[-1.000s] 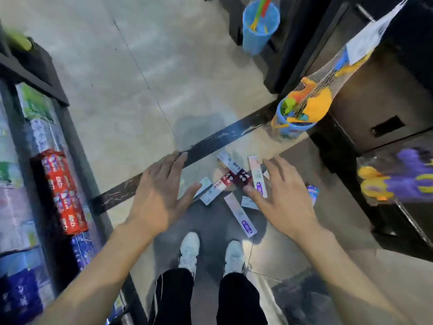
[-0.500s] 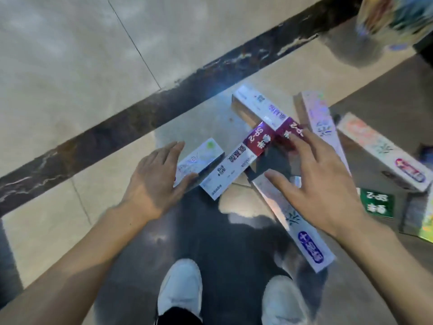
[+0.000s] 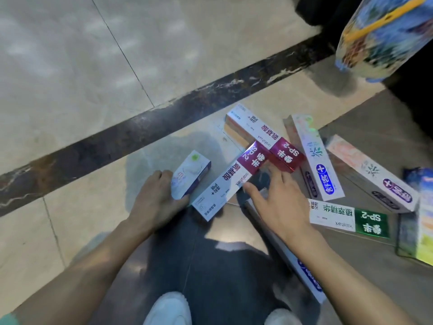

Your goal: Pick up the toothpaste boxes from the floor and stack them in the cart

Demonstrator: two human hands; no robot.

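Note:
Several toothpaste boxes lie scattered on the floor. My left hand (image 3: 156, 200) grips a small white box with a purple side (image 3: 190, 174), fingers over its top and thumb under its near end. My right hand (image 3: 278, 202) reaches with spread fingers over the near white-and-maroon box (image 3: 225, 184) and covers the top of a long white box with a blue logo (image 3: 302, 270). A second maroon box (image 3: 264, 134), two white-and-purple boxes (image 3: 316, 160) (image 3: 372, 174) and a green-ended box (image 3: 349, 219) lie to the right. The cart is out of view.
A dark marble strip (image 3: 140, 127) crosses the pale tiled floor diagonally. A bright printed bag (image 3: 384, 34) hangs at the top right in front of a dark fixture. More packets (image 3: 419, 221) sit at the right edge. My white shoes (image 3: 168, 310) stand below.
The view has dropped closer to the floor. My left hand has closed around the small white box. My right hand has slid left toward the near maroon box.

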